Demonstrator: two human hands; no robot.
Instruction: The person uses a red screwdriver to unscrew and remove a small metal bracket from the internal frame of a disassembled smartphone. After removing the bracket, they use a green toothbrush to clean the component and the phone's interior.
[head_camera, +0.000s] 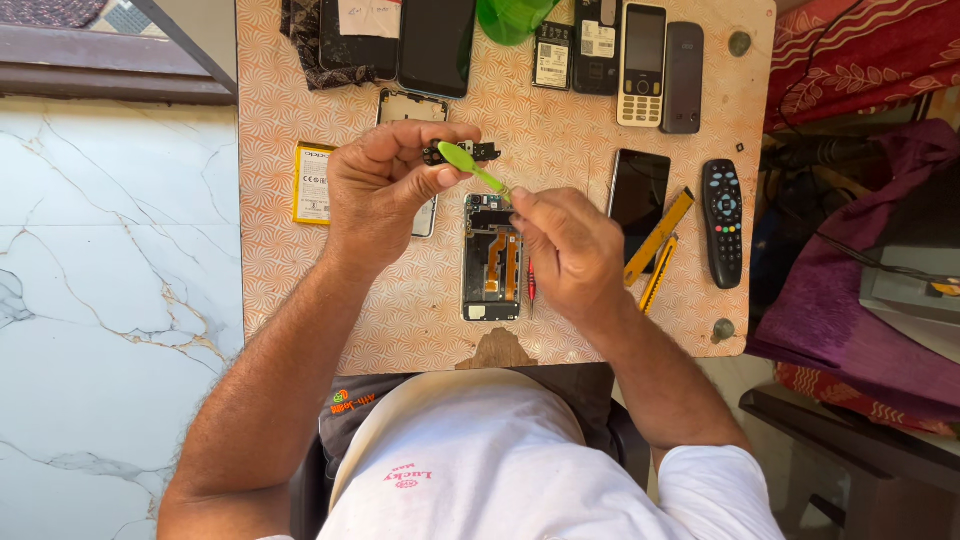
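**Green plastic tool at a small black part, upper middle of frame**

Gripped the small black part (484, 152) between thumb and curled fingers of the left hand (385, 190), above the table (420, 310) in the upper middle of the frame. Pinched the thin stem of the green pry tool (462, 160) in the fingertips of the right hand (570, 250), broad tip at the part; could not tell whether touching or just short of it.

Saw the opened phone (492, 258) flat on the table just below both hands, a red screwdriver (531, 282) beside it, a yellow-edged battery (314, 183) at left, a black remote (723, 220) at right.

Judged the part light, thin and probably fragile: best taken by its edges, with little pressure. Judged the tool light, springy and somewhat slippery: best pinched midway along the stem.
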